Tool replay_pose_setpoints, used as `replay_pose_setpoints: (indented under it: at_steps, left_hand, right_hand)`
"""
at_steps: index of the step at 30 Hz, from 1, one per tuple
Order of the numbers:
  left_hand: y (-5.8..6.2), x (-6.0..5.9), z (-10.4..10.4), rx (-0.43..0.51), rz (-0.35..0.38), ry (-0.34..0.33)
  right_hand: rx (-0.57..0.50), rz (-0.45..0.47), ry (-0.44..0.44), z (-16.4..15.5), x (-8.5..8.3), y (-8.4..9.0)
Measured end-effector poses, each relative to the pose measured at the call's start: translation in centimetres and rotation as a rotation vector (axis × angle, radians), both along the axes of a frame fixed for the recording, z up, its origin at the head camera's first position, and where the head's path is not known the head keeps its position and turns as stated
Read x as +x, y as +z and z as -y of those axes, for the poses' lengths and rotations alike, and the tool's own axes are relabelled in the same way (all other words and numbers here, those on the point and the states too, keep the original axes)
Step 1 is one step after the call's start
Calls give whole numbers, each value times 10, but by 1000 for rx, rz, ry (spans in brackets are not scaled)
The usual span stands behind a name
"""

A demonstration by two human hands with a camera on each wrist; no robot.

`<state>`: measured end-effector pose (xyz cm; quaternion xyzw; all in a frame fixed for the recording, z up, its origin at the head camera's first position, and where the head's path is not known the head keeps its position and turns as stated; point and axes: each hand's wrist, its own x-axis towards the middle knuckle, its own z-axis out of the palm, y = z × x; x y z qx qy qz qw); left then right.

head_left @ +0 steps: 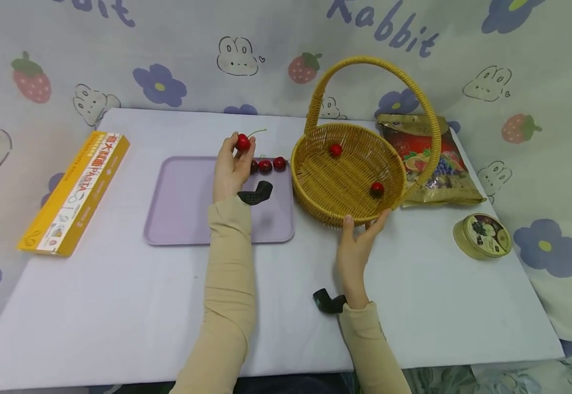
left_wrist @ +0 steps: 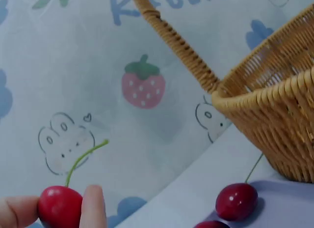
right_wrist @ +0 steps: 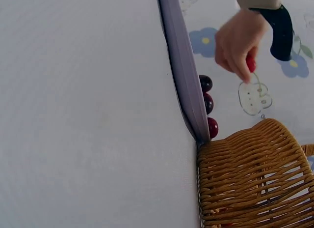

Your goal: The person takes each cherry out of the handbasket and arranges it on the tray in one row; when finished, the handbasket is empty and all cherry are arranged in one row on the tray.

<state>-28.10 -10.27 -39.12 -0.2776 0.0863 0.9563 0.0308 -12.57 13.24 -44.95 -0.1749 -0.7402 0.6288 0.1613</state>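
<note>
Between thumb and fingertips, my left hand (head_left: 232,167) pinches a red cherry (head_left: 243,142) with a green stem, held up above the far side of the lilac tray (head_left: 182,202). Three dark red cherries (head_left: 264,166) sit in a row at the tray's back right; two of them show in the left wrist view, one a whole cherry (left_wrist: 236,202). My right hand (head_left: 356,254) touches the near rim of the yellow wicker basket (head_left: 310,200) with spread fingers, some of them hidden by the rim. Inside the basket lie two cherries, one toward the back (head_left: 336,150) and one at the right (head_left: 377,189).
A tall handle (head_left: 372,60) arches over the basket. Behind its right side lies a gold fruit-print bag (head_left: 438,164), and a round tin (head_left: 485,236) stands nearer the right edge. A yellow pasta box (head_left: 76,194) lies at the left of the white table (head_left: 133,306).
</note>
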Motion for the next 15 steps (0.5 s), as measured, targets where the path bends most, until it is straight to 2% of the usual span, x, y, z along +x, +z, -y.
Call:
replay_pose_setpoints:
  at_steps: [4, 10, 15]
  left_hand:
    - [-11, 4, 6, -43, 43, 116]
    - [-27, 7, 9, -312, 97, 254]
    - [-41, 6, 4, -547, 152, 307]
  right_hand:
    - [-3, -12, -5, 0, 1, -2]
    - [2, -3, -4, 0, 3, -2]
    - [0, -26, -1, 0, 0, -1]
